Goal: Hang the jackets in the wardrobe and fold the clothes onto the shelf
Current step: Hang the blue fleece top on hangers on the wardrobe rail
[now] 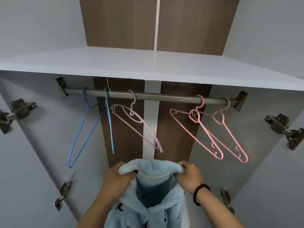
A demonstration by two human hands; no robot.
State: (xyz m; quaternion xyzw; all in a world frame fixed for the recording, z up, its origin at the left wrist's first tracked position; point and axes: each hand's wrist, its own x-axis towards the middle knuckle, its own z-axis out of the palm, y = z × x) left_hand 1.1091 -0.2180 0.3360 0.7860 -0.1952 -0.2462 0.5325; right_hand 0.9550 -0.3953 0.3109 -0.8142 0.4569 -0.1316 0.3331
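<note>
Inside an open wardrobe, seen from above the hands. Held up at the bottom centre: a pale blue fleece jacket [148, 195] with small dark prints, its collar spread between 2 hands and its body hanging down out of view. Left hand [120, 176] curled tight round the collar's left end, fingers buried in the fleece. Right hand [189, 174] pinching the collar's right end, fingers bent over the cloth, a dark bead bracelet [199, 194] on that wrist. Jacket below the rail [148, 96] and apart from it, on no hanger.

Across the wardrobe, a grey metal rail fixed at both ends, just under a white shelf [148, 66]. On the rail, 5 hangers. At left, a dark blue wire hanger [82, 129] and beside it a light blue hanger [109, 120] seen edge-on. Near the middle, a pale pink hanger [138, 127]. At right, 2 brighter pink hangers overlapping: left pink hanger [195, 134] and right pink hanger [230, 135].

Behind, a brown wood-grain back panel [126, 120] split by a white strip. On the grey side walls, metal hinges [18, 111] at left and right, the doors swung wide.
</note>
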